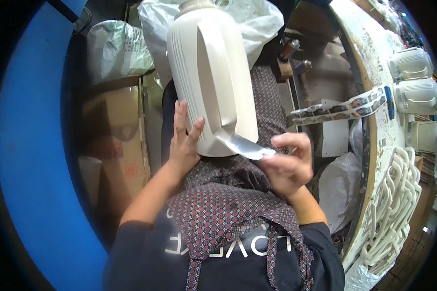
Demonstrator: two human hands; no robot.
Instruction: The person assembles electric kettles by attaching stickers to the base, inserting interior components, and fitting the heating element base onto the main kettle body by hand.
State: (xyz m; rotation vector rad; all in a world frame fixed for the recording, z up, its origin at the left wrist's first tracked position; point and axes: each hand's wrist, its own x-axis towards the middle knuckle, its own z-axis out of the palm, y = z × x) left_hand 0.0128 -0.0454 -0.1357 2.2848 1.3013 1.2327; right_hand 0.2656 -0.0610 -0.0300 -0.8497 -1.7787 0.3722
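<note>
The largest thing is a blue surface [29, 126], which runs along the left side; on the right stands a pale, worn workbench [361, 43]. The person wears a black shirt [136, 252] with large white letters across it, partly covered by a patterned apron [213, 208]. A tall cream jug [240, 82] is in front of the person, over the lap, with its base toward the body, its mouth away and its handle [221, 72] facing up. Behind it is a white plastic bag [262, 24]. On the left, a brown cardboard box [124, 114] bears reddish print, too faint to read, and above it a whitish bag [116, 51] carries small dark printing, also not clear. On the workbench there is a pile of cream handles [393, 208], and farther up, two smaller cream jugs [415, 80]. A strip of labels [354, 109] with dark pictures hangs over the edge; its details are too small. The left hand [182, 145] has its fingers spread and rests against the jug's lower side. The right hand [291, 162], somewhat blurred, pinches a thin shiny strip [247, 145], whose other end meets the jug just below the handle; whether it is film or metal, one cannot tell.
</note>
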